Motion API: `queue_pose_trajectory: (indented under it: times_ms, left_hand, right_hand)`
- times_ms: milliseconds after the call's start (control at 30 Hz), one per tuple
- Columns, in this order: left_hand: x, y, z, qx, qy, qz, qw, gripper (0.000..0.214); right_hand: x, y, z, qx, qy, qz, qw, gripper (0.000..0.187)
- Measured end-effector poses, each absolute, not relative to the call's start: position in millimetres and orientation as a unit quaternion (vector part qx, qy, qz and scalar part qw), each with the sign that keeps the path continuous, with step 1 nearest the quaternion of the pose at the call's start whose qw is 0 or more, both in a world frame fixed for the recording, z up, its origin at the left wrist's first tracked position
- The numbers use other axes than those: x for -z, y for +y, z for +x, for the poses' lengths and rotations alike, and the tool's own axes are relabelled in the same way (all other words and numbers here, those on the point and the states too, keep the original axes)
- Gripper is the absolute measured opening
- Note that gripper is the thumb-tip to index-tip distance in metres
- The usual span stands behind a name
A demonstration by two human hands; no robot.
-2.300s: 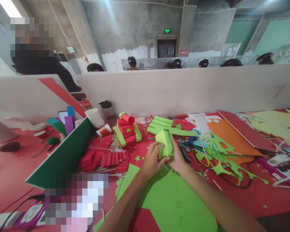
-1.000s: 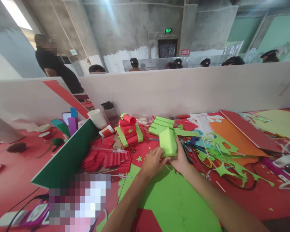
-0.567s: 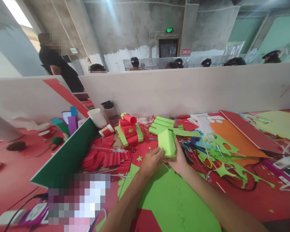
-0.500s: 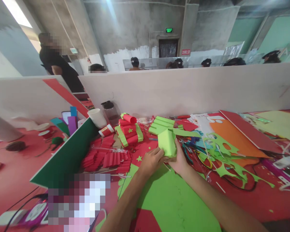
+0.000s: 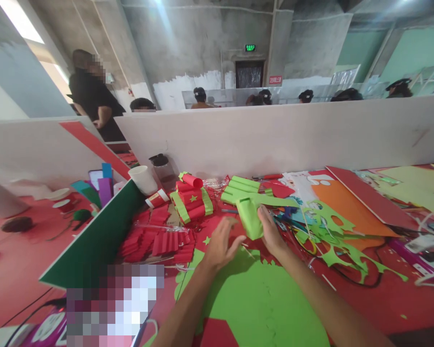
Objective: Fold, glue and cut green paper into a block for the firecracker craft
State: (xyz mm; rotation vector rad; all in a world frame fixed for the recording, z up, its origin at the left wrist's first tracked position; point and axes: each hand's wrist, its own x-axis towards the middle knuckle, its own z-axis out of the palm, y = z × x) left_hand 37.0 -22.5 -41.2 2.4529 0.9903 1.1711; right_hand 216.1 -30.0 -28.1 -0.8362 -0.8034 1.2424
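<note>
Messy red bench (image 5: 365, 299) in a bare concrete workshop, low partition wall (image 5: 275, 135) across the far side, paper scraps everywhere.

What changed: half a second ago both hands were pinching the folded green paper piece (image 5: 249, 218). Now the left hand (image 5: 222, 241) has let go and sits just left of it, fingers spread wide, holding nothing. The right hand (image 5: 271, 231) is closed on the piece's right side, so it alone carries the piece, up off the bench above the far edge of the big green sheet (image 5: 260, 299).

Compared with the earliest frame, the piece looks like a tighter, neater block. The pleated red fans (image 5: 159, 238), the red-and-green bundle (image 5: 191, 200) and the white cup (image 5: 142, 179) look untouched.
</note>
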Motion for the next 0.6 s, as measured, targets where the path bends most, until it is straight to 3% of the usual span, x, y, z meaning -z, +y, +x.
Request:
queue_pose_trajectory:
  times_ms: [133, 300, 600]
  left_hand:
    - [33.1, -22.6, 36.0, -0.506, 0.352, 0.766, 0.183, 0.052]
    - [37.6, -19.8, 41.7, -0.489, 0.348, 0.75, 0.279, 0.044]
    - [45.0, -25.4, 52.1, -0.431, 0.398, 0.726, 0.358, 0.053]
  right_hand:
    - [18.5, -33.9, 225.8, -0.356, -0.582, -0.438, 0.585, 0.046]
    - [22.7, -35.5, 229.1, -0.215, -0.716, -0.473, 0.467, 0.057]
    - [24.4, -32.1, 242.2, -0.127, -0.79, -0.48, 0.36, 0.065]
